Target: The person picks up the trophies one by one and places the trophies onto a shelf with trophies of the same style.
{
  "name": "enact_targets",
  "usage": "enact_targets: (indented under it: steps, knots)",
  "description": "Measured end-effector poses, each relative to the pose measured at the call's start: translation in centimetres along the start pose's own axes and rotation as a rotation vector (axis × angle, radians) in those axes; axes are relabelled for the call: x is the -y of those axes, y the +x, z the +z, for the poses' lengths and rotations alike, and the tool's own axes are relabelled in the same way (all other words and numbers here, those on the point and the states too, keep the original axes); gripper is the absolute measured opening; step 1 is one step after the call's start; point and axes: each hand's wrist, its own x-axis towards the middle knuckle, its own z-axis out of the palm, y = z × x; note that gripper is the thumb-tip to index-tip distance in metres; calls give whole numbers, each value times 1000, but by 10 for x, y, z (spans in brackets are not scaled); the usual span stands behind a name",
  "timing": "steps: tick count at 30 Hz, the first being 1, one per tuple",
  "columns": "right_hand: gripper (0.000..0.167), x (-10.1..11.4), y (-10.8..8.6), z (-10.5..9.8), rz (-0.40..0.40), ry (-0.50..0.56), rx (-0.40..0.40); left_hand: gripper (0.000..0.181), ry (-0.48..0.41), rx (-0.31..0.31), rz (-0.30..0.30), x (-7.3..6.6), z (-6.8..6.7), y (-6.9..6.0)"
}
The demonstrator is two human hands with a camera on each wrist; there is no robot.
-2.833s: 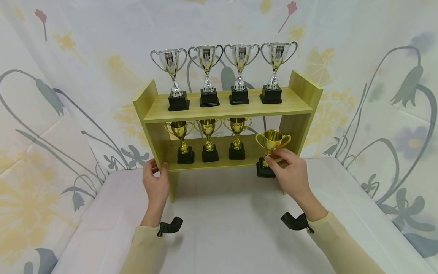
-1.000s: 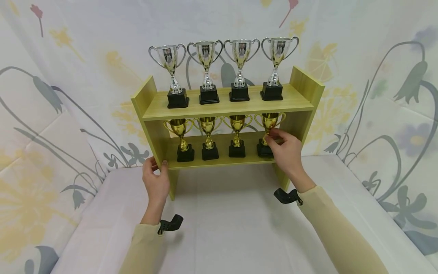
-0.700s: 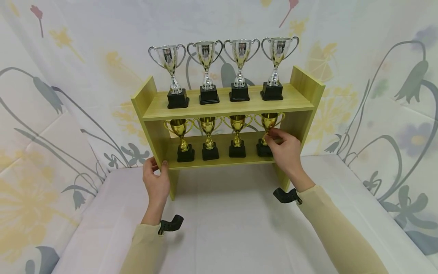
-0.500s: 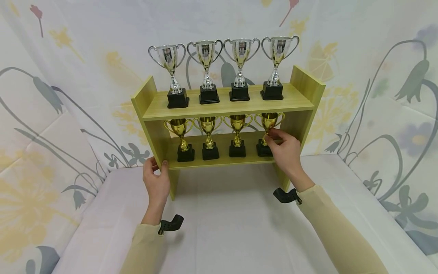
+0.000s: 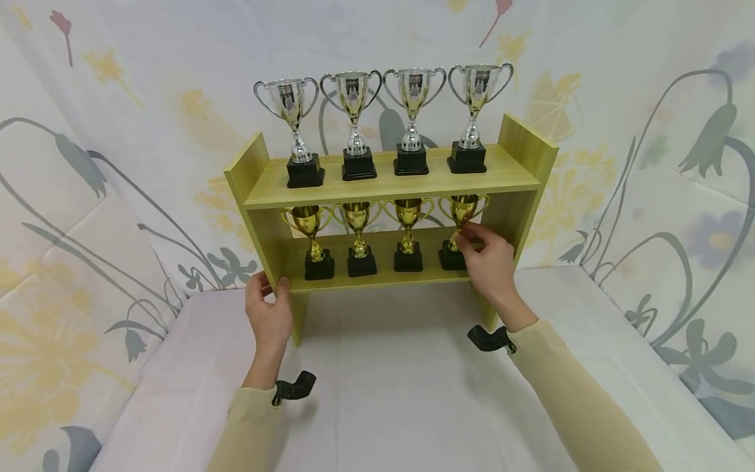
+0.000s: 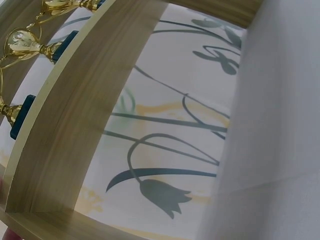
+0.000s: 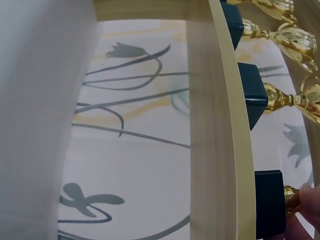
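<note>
My right hand (image 5: 488, 262) pinches the stem of the rightmost gold trophy cup (image 5: 463, 208), which stands upright on the lower board of a light wooden shelf (image 5: 389, 195). In the right wrist view, fingertips (image 7: 309, 197) meet the stem just above the black base (image 7: 270, 202), and the base is against the board. My left hand (image 5: 269, 318) grips the shelf's left side panel low down, thumb in front and the other fingers partly hidden behind. Three more gold trophies (image 5: 408, 213) stand in a row to the left of the held one.
Several silver trophies (image 5: 411, 88) with black bases line the upper board. The shelf stands on a white-covered table (image 5: 389, 380), near a flower-printed cloth backdrop (image 5: 177, 85). Beneath the lower board is an open space between the shelf's legs.
The held gold trophy has gone from in front of the shelf back onto the lower board. Lately the right hand has barely shifted left. My left hand has kept its place.
</note>
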Motion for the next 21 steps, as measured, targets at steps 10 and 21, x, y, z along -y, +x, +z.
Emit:
enact_targets:
  steps: [10,21]
  knots:
    - [25,-3,-2,5,-53,1,-37,28,-10,-5,16,-1,0,0]
    - [26,-3,-2,6,-61,-8,-32,28,-9,-4,10,-1,0,-1]
